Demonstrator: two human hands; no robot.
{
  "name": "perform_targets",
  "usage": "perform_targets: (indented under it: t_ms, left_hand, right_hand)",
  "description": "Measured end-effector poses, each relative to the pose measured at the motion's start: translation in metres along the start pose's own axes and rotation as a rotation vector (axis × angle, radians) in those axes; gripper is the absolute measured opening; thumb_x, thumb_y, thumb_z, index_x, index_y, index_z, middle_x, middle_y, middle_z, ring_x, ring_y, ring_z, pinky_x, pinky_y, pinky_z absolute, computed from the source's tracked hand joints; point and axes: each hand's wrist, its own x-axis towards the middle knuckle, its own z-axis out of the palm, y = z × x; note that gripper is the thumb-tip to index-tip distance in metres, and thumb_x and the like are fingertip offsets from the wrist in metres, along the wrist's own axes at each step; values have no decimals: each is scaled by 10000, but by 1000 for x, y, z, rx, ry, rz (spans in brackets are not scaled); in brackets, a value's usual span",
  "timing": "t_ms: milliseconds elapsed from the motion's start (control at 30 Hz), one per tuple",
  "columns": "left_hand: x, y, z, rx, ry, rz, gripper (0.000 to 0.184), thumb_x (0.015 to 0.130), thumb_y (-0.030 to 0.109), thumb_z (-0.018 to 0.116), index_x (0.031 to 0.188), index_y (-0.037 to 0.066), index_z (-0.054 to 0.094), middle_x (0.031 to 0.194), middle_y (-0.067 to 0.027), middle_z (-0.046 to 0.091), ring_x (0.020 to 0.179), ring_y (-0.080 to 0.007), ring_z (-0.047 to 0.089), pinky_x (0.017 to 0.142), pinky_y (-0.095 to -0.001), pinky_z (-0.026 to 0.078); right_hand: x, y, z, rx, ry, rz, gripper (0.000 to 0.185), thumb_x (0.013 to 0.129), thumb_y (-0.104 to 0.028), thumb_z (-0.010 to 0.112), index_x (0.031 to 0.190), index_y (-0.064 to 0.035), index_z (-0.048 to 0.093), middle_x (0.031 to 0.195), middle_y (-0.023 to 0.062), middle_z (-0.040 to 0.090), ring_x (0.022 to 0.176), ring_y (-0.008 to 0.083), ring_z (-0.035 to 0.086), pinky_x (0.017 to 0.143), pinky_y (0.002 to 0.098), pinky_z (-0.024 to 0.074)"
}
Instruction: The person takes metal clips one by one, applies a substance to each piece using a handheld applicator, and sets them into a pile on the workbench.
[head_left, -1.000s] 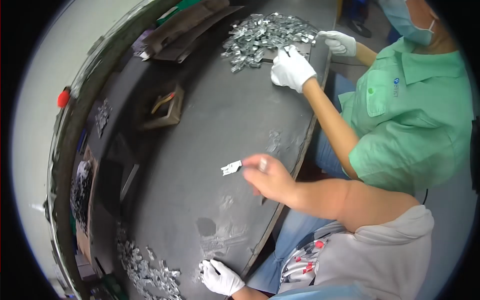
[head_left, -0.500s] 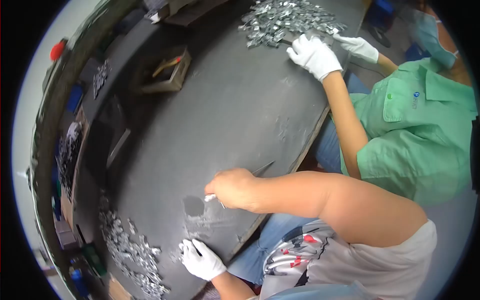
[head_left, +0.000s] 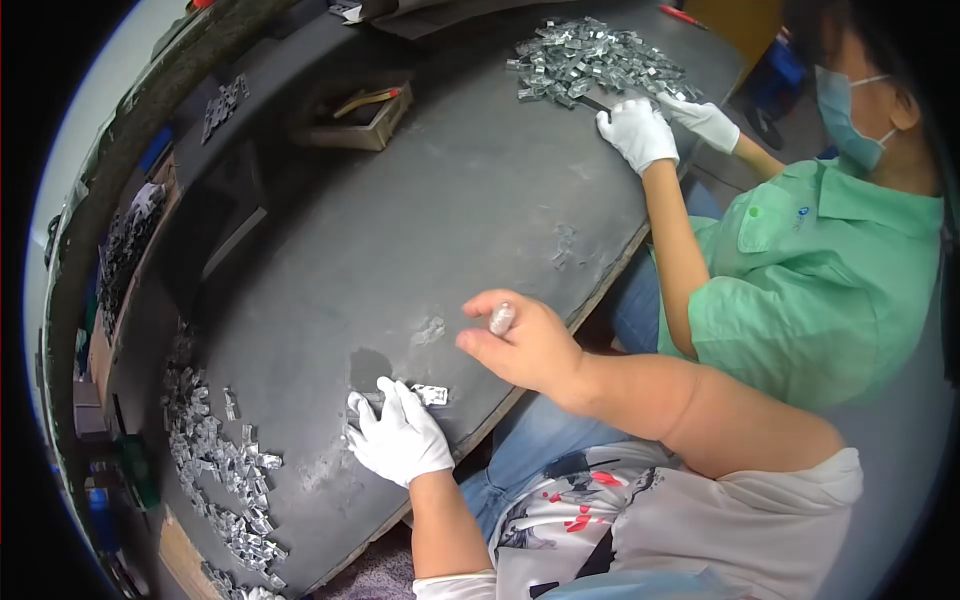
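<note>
My left hand, in a white glove, is on the near part of the dark table. Its fingers are closed over a small shiny metal clip, which sticks out to the right. A dark strip shows at the fingertips, partly hidden by them. Bare and raised just to the upper right, my right hand has thumb and forefinger spread. From its curled fingers pokes the whitish, rounded end of a slim tool; the rest is hidden. A loose pile of metal clips lies to the left of my left hand.
A co-worker in a green shirt sits alongside, gloved hands at another clip pile. A box with a yellow-handled tool stands at the far side. A red pen lies near the far corner. The table edge runs diagonally.
My right hand has lifted up and right, its thumb and forefinger opening. My left hand has moved up the table, with a metal clip now under its fingers. The view has shifted slightly.
</note>
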Motion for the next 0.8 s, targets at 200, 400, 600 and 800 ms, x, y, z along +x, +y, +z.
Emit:
perform_targets:
  t_ms: [200,400,600,800]
  left_hand:
    - [3,1,7,115,145,115,294,850,342,445,1005,145,600,1128,-107,543,1021,-305,498,916,-394,347]
    - [10,-21,40,-436,-36,-10,287,803,372,481,921,160,633,1153,-127,533,1004,-336,498,856,-419,373]
    - [8,-3,14,-106,53,98,268,794,319,512,985,160,612,1138,-127,535,1035,-322,479,879,-412,350]
    - [8,-3,13,56,120,176,252,790,320,521,961,165,623,1130,-132,541,1012,-328,493,864,-410,368]
  right_hand:
    - [7,-3,39,173,-108,-223,250,745,-167,644,960,-58,576,767,66,571,712,172,554,634,295,448]
    - [2,10,67,-330,-162,-676,199,741,-185,625,916,-101,580,745,83,565,660,282,528,594,375,437]
    - [31,9,56,-7,-77,-172,140,775,-173,560,896,-104,577,716,66,552,652,202,562,586,324,457]
    - [26,9,70,64,17,-272,115,786,-173,560,878,-104,577,693,56,549,615,229,542,571,331,448]
